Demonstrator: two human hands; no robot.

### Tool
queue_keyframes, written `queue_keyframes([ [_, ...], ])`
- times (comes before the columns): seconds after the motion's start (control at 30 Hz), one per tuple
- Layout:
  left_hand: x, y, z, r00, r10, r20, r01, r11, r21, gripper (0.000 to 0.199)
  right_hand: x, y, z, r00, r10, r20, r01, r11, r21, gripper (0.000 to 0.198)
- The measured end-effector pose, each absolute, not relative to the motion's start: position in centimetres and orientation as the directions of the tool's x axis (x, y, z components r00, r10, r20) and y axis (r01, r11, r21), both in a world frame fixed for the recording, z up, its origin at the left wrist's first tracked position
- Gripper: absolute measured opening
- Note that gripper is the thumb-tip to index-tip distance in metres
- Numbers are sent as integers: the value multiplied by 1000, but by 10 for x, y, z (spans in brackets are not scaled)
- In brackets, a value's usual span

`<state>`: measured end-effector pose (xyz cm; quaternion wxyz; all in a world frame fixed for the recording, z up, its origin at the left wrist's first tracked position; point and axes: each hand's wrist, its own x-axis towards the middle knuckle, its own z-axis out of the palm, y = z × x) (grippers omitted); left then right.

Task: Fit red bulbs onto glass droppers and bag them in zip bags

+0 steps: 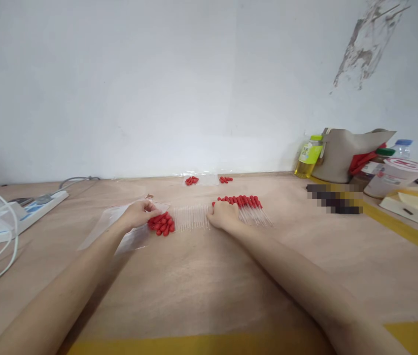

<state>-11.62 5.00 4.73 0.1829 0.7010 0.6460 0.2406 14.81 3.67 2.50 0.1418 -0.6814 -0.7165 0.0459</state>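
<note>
My left hand (140, 214) rests at the upper left of a loose pile of red rubber dropper bulbs (163, 226), its fingers pinched on one at the edge. Right of the pile lies a row of clear thin dropper tubes (191, 218), side by side. My right hand (224, 214) is closed at the right end of that row, fingertips down by the last tubes; what they grip is hidden. Beyond it, several droppers with red bulbs on their tubes (251, 204) lie in a slanted row, partly covered by the hand.
A clear plastic bag (103, 226) lies under my left forearm. Small red-bulb bundles (191, 181) lie near the wall. A power strip (33, 217) with cables is at left. On the right stand a yellow drink bottle (308, 157), a grey container (336, 157) and a cup (394, 180).
</note>
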Motion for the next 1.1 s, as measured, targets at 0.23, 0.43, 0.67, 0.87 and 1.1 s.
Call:
queue_keyframes([
  [0.23, -110, 47, 44, 48, 996, 71, 756, -83, 649, 36, 137, 48, 26, 11, 998, 60, 963, 6, -270, 25],
  [0.43, -112, 49, 41, -13, 998, 64, 804, -28, 593, 35, 134, 49, 26, -7, 999, 35, 961, 17, -275, 26],
  [0.67, -113, 48, 45, -49, 996, 76, 911, 14, 411, 32, 131, 44, 31, -24, 999, 32, 959, 32, -281, 24],
  [0.87, -113, 44, 56, -49, 993, 112, 926, 3, 377, 32, 155, 30, 37, -102, 988, 118, 928, 138, -347, 28],
  [1.1, -75, 30, 59, 53, 929, 366, 719, -290, 631, 32, 217, -4, 17, -336, 809, 483, 671, 565, -480, 16],
])
